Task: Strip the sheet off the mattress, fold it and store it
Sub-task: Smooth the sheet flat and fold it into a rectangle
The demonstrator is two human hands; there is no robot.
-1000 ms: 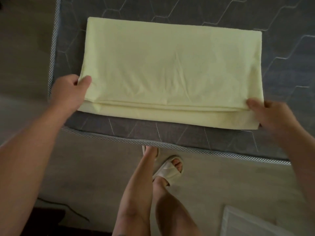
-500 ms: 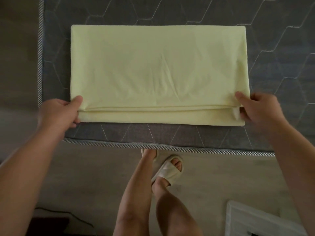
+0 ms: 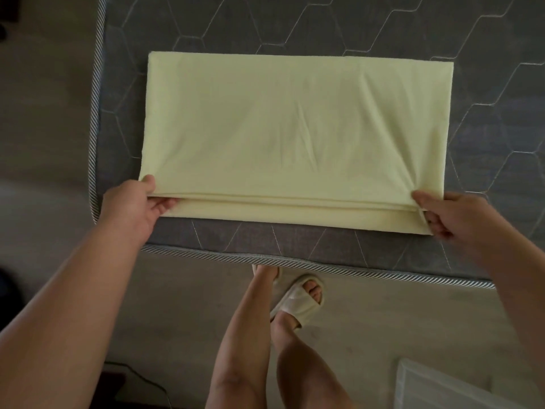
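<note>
A pale yellow sheet (image 3: 295, 134), folded into a flat rectangle of several layers, lies on the bare grey mattress (image 3: 486, 128) near its front left corner. My left hand (image 3: 132, 211) pinches the sheet's near left corner, thumb on top and fingers under the upper layers. My right hand (image 3: 454, 214) grips the near right corner the same way, and the cloth puckers there. The lowest layer sticks out a little toward me along the front edge.
The mattress has a hexagon quilt pattern and a striped piping edge (image 3: 295, 261). My bare legs and pale slippers (image 3: 298, 299) stand on the grey floor just below it. A white container (image 3: 442, 388) sits on the floor at lower right. A dark cable lies at lower left.
Both hands have closed on the near corners of the sheet; my fingers now reach under the upper layers and the right corner is gathered. The view has shifted slightly.
</note>
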